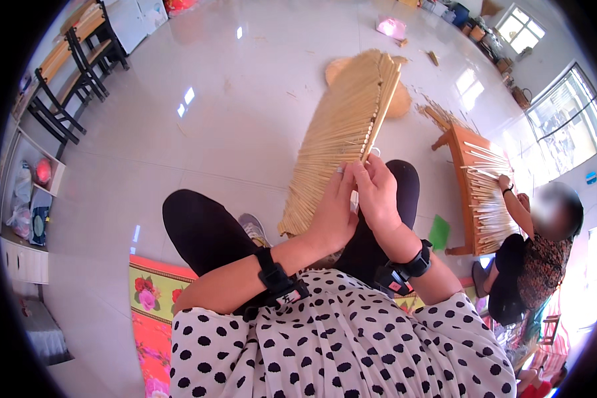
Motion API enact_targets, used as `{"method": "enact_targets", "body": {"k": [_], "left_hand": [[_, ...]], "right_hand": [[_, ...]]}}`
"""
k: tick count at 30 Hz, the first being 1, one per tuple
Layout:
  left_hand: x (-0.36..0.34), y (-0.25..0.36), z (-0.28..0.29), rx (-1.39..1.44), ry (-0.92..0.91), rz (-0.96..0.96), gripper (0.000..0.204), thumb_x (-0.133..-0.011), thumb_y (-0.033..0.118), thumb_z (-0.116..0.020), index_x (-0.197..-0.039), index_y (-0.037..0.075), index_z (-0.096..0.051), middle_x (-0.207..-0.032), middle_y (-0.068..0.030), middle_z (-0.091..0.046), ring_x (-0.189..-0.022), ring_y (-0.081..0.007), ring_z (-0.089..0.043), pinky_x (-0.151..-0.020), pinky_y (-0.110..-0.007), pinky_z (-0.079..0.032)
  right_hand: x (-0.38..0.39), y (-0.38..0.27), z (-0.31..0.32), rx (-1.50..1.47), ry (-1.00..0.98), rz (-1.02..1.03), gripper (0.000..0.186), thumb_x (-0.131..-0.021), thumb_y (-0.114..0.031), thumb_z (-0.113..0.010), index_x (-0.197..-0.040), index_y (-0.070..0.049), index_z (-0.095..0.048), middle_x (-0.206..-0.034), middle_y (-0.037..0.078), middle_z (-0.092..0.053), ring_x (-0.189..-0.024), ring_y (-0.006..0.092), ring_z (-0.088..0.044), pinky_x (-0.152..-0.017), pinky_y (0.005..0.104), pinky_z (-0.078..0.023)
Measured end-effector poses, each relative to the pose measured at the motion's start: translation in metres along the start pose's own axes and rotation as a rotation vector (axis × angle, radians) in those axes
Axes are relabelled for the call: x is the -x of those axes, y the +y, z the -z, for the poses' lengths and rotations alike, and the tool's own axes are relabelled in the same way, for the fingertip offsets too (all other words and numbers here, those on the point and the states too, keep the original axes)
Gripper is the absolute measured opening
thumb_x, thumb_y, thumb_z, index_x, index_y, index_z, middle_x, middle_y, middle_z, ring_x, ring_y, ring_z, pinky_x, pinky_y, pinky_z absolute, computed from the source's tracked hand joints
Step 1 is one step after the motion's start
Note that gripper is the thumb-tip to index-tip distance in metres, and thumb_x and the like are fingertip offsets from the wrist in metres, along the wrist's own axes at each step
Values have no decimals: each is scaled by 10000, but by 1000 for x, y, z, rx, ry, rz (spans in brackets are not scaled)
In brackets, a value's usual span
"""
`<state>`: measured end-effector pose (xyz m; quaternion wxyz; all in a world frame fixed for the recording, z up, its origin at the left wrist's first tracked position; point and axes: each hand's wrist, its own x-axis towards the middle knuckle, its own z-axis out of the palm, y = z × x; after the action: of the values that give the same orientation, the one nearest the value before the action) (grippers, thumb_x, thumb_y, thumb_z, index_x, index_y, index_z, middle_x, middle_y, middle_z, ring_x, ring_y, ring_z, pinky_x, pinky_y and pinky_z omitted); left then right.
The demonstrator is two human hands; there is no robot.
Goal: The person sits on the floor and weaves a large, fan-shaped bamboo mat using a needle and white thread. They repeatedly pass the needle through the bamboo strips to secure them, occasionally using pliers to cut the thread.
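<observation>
A panel of pale straw stalks point(335, 132), laid side by side and bound, stands tilted in front of my knees. A row of cut stalk ends runs down its right edge. My left hand point(333, 209) is closed on the panel's near right part, a ring on one finger. Beside it, my right hand point(378, 196) pinches the same edge, thumb and fingertips together. The two hands almost touch. A small white loop point(375, 151) shows by the right fingertips; I cannot tell what it is. Black bands are strapped round both my wrists.
To the right, another person point(544, 252) sits working at a wooden bench point(463, 186) spread with pale stalks. Loose stalks point(441, 113) and a round tan mat point(399, 101) lie on the floor ahead. Chairs point(66, 96) and a shelf point(36, 179) line the left. Underneath me is a floral cloth point(149, 331).
</observation>
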<state>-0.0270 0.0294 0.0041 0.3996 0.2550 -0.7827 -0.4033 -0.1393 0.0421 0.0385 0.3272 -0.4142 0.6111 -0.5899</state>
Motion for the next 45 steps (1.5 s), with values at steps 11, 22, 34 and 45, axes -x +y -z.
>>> {"method": "enact_targets", "body": {"k": [11,22,34,45], "left_hand": [[24,6,-12,69,-88,7,861,-731,-107,-563,-1481,-71,-140,-1516,-323,-140,-1413,-479,-171,-1157,-449,-269],[38,10,11,79,-88,128,749,-780,-49,-590,-1448,-41,-251,-1486,-298,-234,-1205,-482,-466,-955,-457,-479],[11,-25,97,296,69,376,216,-975,174,-572,-916,-28,-621,-769,-55,-649,-736,-114,-620,-708,-261,-511],[7,-14,86,1063,-239,623,284,-983,213,-546,-740,66,-563,-642,48,-471,-565,-41,-379,-504,-208,-279]], "right_hand": [[6,-4,-3,502,146,119,288,-905,-210,-643,-1019,54,-640,-687,112,-670,-585,161,-642,-582,287,-506],[-6,2,-9,825,50,446,160,-879,-149,-663,-917,4,-637,-651,135,-645,-545,285,-643,-506,331,-501],[7,4,-15,889,-8,829,134,-799,-59,-703,-902,-5,-636,-580,86,-552,-459,243,-553,-440,334,-436],[26,-13,-17,815,-60,806,152,-778,-72,-719,-895,-6,-650,-577,57,-568,-471,215,-575,-438,311,-447]]}}
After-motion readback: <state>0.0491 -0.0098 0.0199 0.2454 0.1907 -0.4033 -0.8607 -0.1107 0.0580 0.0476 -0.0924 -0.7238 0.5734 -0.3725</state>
